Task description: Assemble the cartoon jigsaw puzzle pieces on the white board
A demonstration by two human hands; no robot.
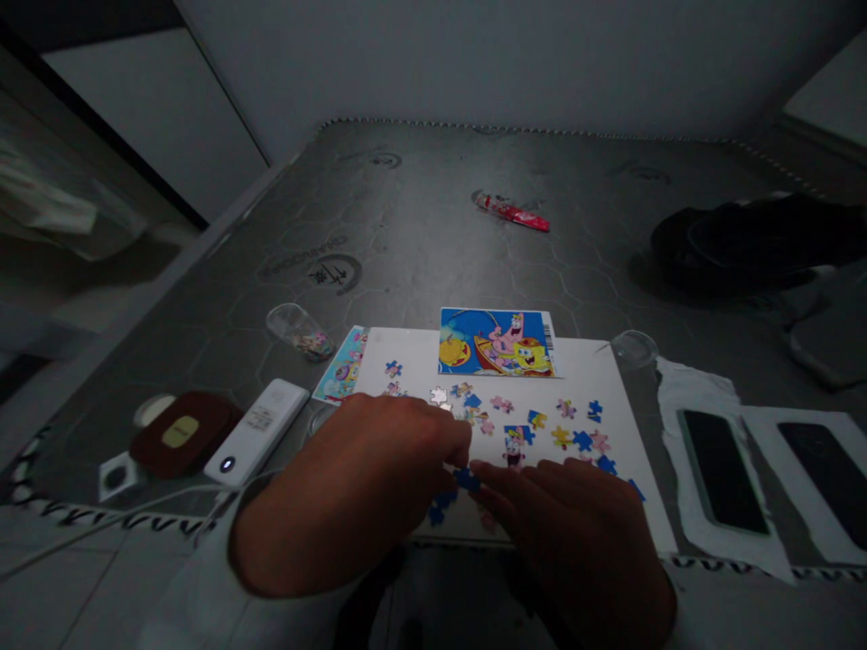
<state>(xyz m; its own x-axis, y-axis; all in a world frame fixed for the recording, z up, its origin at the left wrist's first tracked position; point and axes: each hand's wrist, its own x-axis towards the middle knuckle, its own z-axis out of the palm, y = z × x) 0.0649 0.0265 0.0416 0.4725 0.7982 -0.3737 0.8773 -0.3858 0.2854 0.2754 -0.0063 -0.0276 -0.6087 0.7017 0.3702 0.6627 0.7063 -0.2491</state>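
Observation:
Over the front of a white board [399,348], my left hand [399,451] is closed, with thumb and forefinger pinched at a blue jigsaw piece [466,478]. From the other side, my right hand [575,515] grips the same piece with its fingertips. Several loose jigsaw pieces, such as a yellow one [562,437] and a blue one [594,411], lie scattered around my hands. A pink-faced piece [513,450] touches a blue piece beyond my right fingers. At the board's far edge lies a cartoon picture card [498,343]. My left hand hides part of the board.
A clear cup [302,332] with small pieces lies tipped at left, near a white power bank [257,431] and a brown case [182,433]. To the right are a clear lid [635,348] and a phone [723,469] on tissue. A red packet [513,212] lies farther back.

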